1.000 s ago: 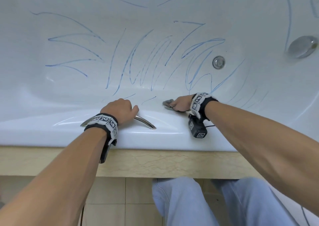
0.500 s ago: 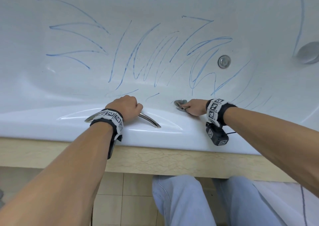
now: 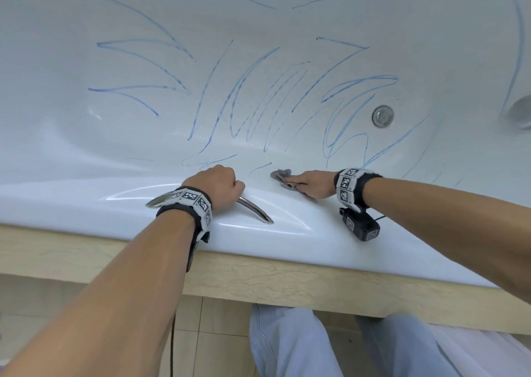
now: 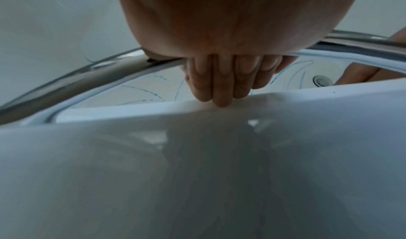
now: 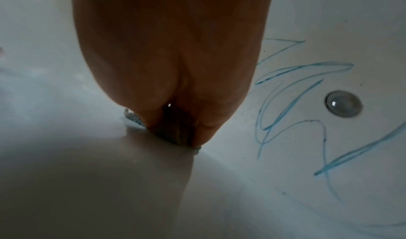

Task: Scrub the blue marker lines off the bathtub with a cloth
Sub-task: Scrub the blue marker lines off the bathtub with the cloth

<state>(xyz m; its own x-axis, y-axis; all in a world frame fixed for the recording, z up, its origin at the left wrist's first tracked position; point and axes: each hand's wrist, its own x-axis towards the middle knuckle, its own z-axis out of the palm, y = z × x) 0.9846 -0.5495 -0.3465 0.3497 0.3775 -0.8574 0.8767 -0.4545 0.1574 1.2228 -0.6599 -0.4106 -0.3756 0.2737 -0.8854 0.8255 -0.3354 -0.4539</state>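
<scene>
Here, left hand (image 3: 214, 185): fingers curled round the curved chrome grab handle (image 3: 254, 207) on the near rim of the white glossy bathtub (image 3: 86, 198).
Right hand (image 3: 311, 185): pinches the small crumpled grey cloth (image 3: 281, 175), pressing it on the tub's near inner slope.
Blue marker lines (image 3: 258, 97): spread across the inner wall beyond, one short stroke just left of the cloth.
Round chrome fitting (image 3: 382, 116): among the lines, toward the right.

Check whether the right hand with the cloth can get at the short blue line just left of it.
Probably yes. The right hand presses the cloth on the tub beside the short blue line, with bare tub between. The left hand grips the handle, out of the way.
</scene>
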